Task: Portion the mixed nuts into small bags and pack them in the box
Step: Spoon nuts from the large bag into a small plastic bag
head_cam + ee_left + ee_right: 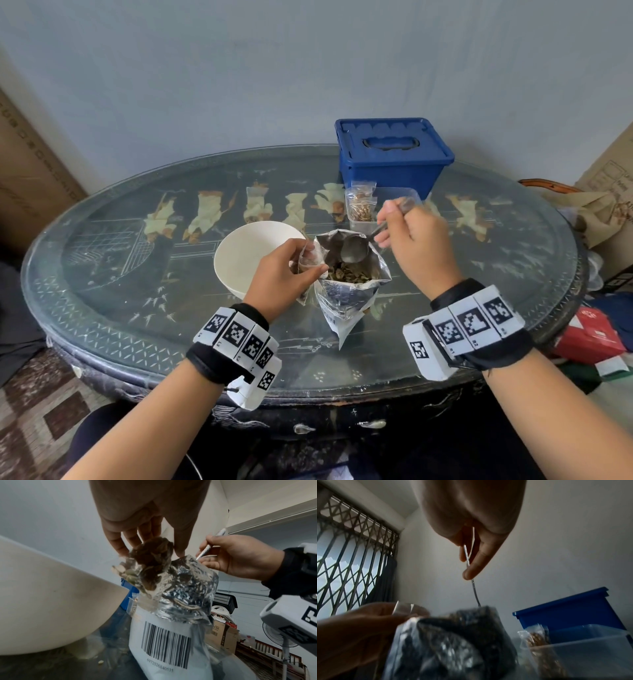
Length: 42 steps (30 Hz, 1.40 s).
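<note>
My left hand [281, 270] pinches the mouth of a small clear bag [310, 257] between thumb and curled fingers, just beside the open foil pouch [349, 284] that stands in the middle of the table [137, 308]. In the left wrist view this small bag already holds some nuts. It is thin, soft film, very light, and I think it will slip or fold shut if I hold it only at one edge, so the grip should stay at the rim and keep the mouth wide.

My right hand [416, 236] has its fingers closed around the handle of a metal spoon [354, 250], whose bowl is inside the pouch, above the mixed nuts [349, 274]. The nuts are loose and will roll off a tilted spoon. The pouch is crinkly and looks easy to tip over.

One filled bag [361, 205] stands in a clear container [407, 195] before the closed blue box [394, 154].
</note>
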Each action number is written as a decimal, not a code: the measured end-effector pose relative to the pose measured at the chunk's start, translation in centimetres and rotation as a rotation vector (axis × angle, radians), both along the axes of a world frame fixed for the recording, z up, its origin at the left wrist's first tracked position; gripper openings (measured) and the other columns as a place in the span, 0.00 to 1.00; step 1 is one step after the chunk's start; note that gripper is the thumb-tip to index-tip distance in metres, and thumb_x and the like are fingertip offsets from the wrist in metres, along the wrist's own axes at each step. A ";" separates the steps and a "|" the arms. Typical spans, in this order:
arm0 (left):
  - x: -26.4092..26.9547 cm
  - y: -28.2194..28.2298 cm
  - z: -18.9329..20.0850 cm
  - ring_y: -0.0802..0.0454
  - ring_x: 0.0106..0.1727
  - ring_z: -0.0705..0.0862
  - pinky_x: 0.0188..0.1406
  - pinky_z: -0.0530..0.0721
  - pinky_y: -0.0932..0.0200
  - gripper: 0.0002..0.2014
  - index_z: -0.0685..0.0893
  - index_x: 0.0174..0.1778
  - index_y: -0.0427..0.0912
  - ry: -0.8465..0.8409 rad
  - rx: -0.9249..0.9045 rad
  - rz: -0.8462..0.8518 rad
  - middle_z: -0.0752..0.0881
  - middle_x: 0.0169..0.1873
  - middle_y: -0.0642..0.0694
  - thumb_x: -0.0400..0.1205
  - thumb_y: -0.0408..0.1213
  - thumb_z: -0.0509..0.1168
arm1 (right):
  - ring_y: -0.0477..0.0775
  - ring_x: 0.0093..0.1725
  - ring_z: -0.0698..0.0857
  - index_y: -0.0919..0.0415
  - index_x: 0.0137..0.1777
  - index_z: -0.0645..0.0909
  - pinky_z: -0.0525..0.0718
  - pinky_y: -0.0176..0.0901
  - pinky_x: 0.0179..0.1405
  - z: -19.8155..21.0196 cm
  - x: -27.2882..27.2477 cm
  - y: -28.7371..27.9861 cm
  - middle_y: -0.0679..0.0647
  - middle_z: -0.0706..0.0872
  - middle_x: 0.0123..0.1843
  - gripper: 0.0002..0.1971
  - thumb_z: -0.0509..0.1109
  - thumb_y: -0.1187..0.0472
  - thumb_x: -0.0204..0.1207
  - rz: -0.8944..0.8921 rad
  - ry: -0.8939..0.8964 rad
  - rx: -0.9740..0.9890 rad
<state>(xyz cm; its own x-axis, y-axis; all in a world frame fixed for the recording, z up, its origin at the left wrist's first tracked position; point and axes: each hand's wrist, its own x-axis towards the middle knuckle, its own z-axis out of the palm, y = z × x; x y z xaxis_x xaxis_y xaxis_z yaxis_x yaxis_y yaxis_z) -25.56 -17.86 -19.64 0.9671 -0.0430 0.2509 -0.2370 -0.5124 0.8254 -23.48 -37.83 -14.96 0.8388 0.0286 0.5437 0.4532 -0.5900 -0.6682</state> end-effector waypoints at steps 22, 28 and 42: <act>-0.4 -0.5 -1.1 0.57 0.48 0.79 0.42 0.73 0.81 0.18 0.80 0.57 0.41 0.044 -0.022 0.053 0.83 0.47 0.53 0.74 0.40 0.73 | 0.48 0.32 0.88 0.65 0.40 0.83 0.85 0.30 0.34 -4.0 -0.7 1.9 0.60 0.89 0.33 0.18 0.56 0.58 0.85 -0.022 0.304 0.130; -0.3 -0.2 -1.1 0.57 0.49 0.80 0.42 0.72 0.82 0.17 0.80 0.55 0.43 0.053 -0.026 0.044 0.83 0.46 0.53 0.73 0.41 0.74 | 0.50 0.30 0.89 0.60 0.33 0.79 0.87 0.38 0.30 -2.8 -0.5 1.1 0.56 0.86 0.31 0.20 0.54 0.59 0.86 -0.094 0.371 0.428; 0.7 0.0 0.8 0.56 0.51 0.80 0.46 0.71 0.76 0.23 0.79 0.64 0.40 0.030 0.133 -0.019 0.84 0.52 0.48 0.74 0.43 0.73 | 0.47 0.24 0.86 0.63 0.35 0.77 0.84 0.34 0.25 -0.4 -0.2 -1.7 0.57 0.84 0.33 0.19 0.54 0.59 0.86 -0.223 0.358 0.673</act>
